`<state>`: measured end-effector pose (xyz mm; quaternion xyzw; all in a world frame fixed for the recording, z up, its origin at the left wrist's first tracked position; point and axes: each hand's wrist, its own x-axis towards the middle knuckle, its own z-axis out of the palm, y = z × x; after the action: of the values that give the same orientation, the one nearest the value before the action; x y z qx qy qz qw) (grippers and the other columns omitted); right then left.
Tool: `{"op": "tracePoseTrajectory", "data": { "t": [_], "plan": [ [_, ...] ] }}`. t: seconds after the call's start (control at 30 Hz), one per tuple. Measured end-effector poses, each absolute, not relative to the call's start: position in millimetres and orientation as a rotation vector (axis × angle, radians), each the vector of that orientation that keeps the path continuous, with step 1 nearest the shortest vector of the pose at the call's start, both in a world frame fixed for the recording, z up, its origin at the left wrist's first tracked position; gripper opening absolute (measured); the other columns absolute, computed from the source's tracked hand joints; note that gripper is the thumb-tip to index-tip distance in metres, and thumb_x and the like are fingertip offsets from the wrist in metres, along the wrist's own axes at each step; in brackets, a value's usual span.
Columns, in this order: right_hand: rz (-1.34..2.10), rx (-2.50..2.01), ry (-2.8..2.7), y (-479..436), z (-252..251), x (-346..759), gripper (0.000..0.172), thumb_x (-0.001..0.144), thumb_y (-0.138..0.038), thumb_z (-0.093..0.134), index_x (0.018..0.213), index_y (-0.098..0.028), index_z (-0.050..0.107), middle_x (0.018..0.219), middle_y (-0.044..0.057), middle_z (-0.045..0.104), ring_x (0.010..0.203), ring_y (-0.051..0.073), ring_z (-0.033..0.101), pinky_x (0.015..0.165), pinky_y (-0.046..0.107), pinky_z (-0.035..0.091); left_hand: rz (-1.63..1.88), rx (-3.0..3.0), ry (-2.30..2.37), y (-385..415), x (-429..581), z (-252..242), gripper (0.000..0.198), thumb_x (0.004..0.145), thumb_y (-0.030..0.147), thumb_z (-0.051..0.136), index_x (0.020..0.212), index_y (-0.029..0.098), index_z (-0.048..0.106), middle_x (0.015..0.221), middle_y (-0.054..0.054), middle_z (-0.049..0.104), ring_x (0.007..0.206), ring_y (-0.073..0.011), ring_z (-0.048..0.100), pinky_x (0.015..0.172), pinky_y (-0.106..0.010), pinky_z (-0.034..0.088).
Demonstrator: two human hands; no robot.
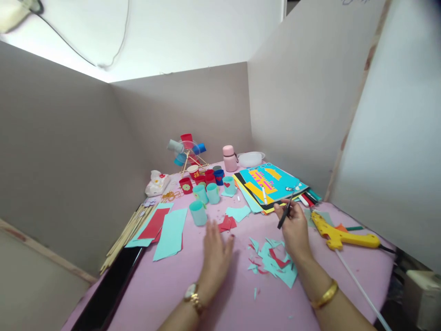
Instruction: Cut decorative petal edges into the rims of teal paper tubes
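My left hand (pixel 217 253), a watch on its wrist, hovers blurred over the pink table with its fingers spread and nothing in it. Just beyond its fingertips stand a light-blue paper cup (pixel 198 213) and some red paper pieces (pixel 228 224). In my right hand (pixel 296 232), a slim black tool that looks like scissors (pixel 284 216) points away from me; the fingers partly hide it. Below that hand lies a heap of light-blue and red paper scraps (pixel 275 262). A cut light-blue sheet (pixel 238 212) rests between the hands, farther back.
A yellow glue gun (pixel 344 236) lies at right, beside markers (pixel 308 198) and stacked coloured sheets (pixel 282 179). Several paper cups (pixel 186 185), a small wheel model (pixel 188 151) and a pink flask (pixel 228 159) stand behind. Paper strips (pixel 171 234), wooden sticks (pixel 126 234) and a black slab (pixel 110 289) lie left.
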<state>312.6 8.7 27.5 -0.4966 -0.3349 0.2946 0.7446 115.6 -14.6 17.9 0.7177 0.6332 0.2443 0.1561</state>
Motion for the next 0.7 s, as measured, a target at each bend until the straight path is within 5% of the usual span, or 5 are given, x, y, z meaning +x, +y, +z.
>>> {"op": "tracePoseTrajectory", "data": {
  "t": [0.13,0.3,0.47,0.6,0.7],
  "plan": [
    [0.647,-1.107,-0.768,6,31,309,0.036,0.072,-0.04,0.069,0.1,-0.02,0.056,0.081,-0.001,0.056,0.078,0.019,0.057,0.065,0.029,0.044,0.689,2.023,1.935,-2,67,8,0.07,0.086,0.041,0.037,0.136,-0.007,0.028,0.148,-0.034,0.024,0.141,-0.0385,0.013,0.112,-0.059,0.011],
    [0.622,-1.13,-0.783,3,33,308,0.036,0.072,-0.039,0.068,0.1,-0.02,0.056,0.081,0.0,0.056,0.077,0.019,0.057,0.067,0.029,0.044,0.726,2.087,1.818,-1,58,12,0.054,0.092,0.039,0.024,0.134,0.009,0.039,0.142,-0.018,0.047,0.13,-0.0212,0.044,0.109,-0.039,0.034],
    [0.613,-1.143,-0.794,3,34,307,0.036,0.072,-0.041,0.067,0.099,-0.02,0.056,0.08,0.0,0.056,0.075,0.019,0.056,0.064,0.029,0.044,0.575,2.191,1.751,-10,62,14,0.056,0.088,0.034,0.035,0.133,0.003,0.044,0.147,-0.022,0.038,0.138,-0.0304,0.029,0.114,-0.052,0.019],
    [0.613,-1.144,-0.802,4,33,307,0.037,0.072,-0.041,0.068,0.099,-0.02,0.056,0.08,0.0,0.057,0.076,0.02,0.057,0.066,0.03,0.045,0.45,2.217,1.646,-33,72,11,0.058,0.09,0.044,0.036,0.139,0.014,0.039,0.149,-0.011,0.037,0.136,-0.021,0.035,0.111,-0.039,0.032],
    [0.611,-1.144,-0.81,4,33,307,0.036,0.072,-0.041,0.068,0.1,-0.02,0.057,0.081,0.001,0.058,0.08,0.021,0.058,0.069,0.031,0.045,0.454,2.163,1.796,-40,84,11,0.067,0.092,0.041,0.025,0.142,-0.004,0.021,0.152,-0.025,0.016,0.141,-0.0301,0.012,0.113,-0.054,0.015]
  ]
}}
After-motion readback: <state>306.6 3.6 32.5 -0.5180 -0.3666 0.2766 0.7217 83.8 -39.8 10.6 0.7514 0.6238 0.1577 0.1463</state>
